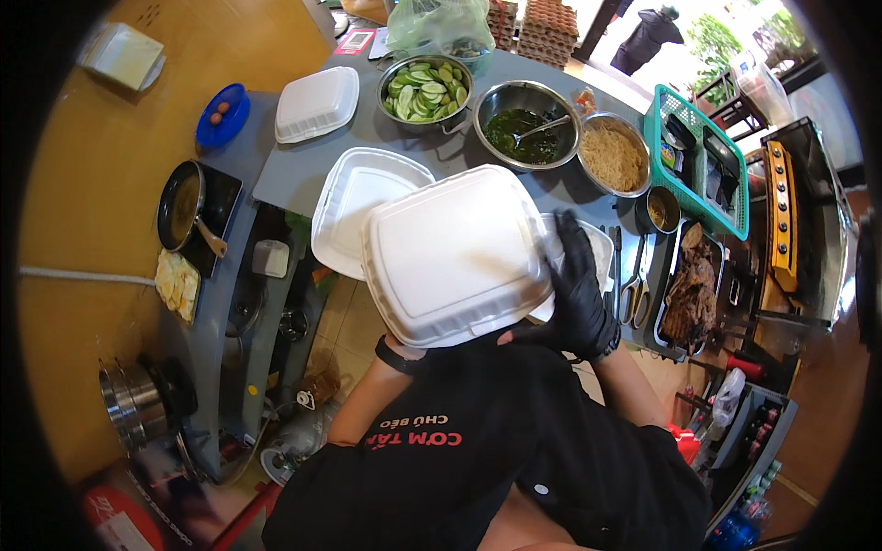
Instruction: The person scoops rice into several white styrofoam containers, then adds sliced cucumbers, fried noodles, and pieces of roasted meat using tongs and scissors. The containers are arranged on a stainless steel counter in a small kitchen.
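Box (457, 253): white, lid apparently down, contents unseen; raised between the hands, near tabletop (287, 176).
Left hand (404, 348): mostly hidden beneath; cannot tell grip.
Right hand (581, 298): gloved, grasping right side.
Open box (354, 197): beyond left hand, seemingly unfilled.
Closed box (317, 104): farther beyond, perhaps done.

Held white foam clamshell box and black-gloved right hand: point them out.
Held white foam clamshell box (457, 250), head view: middle of upper face.
Black-gloved right hand (583, 298), head view: back of hand.
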The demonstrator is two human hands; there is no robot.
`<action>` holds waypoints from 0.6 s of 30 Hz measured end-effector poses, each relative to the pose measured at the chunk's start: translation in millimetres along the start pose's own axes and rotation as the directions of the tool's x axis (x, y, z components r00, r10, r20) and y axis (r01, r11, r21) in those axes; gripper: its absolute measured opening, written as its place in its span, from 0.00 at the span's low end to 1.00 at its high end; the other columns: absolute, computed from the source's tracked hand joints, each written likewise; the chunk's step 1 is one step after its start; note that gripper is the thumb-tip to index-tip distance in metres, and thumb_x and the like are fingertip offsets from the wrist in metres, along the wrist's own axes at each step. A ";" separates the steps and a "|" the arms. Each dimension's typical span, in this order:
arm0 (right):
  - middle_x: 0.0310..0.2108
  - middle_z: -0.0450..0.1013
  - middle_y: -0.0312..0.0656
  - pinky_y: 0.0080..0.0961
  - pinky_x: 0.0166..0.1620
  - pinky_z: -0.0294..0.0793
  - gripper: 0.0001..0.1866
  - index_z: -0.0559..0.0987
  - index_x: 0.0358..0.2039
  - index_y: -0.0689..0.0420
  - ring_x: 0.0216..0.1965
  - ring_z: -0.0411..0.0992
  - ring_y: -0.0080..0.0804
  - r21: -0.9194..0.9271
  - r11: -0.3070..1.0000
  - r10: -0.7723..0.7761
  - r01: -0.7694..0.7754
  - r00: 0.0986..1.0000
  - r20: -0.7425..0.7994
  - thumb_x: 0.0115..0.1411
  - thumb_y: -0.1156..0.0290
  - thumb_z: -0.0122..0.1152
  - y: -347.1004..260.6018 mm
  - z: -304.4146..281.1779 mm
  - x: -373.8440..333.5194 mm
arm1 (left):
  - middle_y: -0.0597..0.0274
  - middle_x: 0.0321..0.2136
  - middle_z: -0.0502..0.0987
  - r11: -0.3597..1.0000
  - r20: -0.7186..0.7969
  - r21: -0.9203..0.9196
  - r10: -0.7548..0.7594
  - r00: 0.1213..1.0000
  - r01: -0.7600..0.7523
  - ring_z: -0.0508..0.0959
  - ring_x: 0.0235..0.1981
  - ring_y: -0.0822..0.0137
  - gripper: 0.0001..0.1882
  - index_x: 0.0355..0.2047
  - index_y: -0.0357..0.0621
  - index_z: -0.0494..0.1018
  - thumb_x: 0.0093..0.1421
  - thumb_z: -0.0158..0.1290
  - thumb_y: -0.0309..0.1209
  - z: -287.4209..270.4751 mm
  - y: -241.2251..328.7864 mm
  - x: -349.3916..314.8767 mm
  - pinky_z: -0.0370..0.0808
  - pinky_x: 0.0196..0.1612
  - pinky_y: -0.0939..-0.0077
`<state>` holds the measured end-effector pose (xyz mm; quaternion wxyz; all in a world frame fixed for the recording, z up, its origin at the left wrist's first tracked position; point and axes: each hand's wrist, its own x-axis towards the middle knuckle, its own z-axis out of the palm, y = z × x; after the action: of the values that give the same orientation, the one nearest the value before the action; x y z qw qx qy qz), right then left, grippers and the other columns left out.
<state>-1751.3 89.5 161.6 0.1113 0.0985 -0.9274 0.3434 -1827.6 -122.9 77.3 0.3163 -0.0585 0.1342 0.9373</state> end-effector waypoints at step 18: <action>0.50 0.71 0.45 0.30 0.54 0.66 0.23 0.71 0.51 0.62 0.49 0.69 0.32 0.567 0.822 0.341 0.050 0.755 -0.560 0.53 0.82 0.60 54.5 -14.8 -12.7 | 0.52 0.60 0.61 0.869 -0.133 0.190 0.483 0.865 -0.456 0.63 0.60 0.48 0.44 0.63 0.43 0.54 0.55 0.32 0.62 -25.8 34.1 41.8 0.62 0.61 0.50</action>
<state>-1751.3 141.2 135.5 0.3587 -0.0726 -0.6985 0.6149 -1880.9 -132.3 51.7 0.0683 -0.0824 0.2430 0.9641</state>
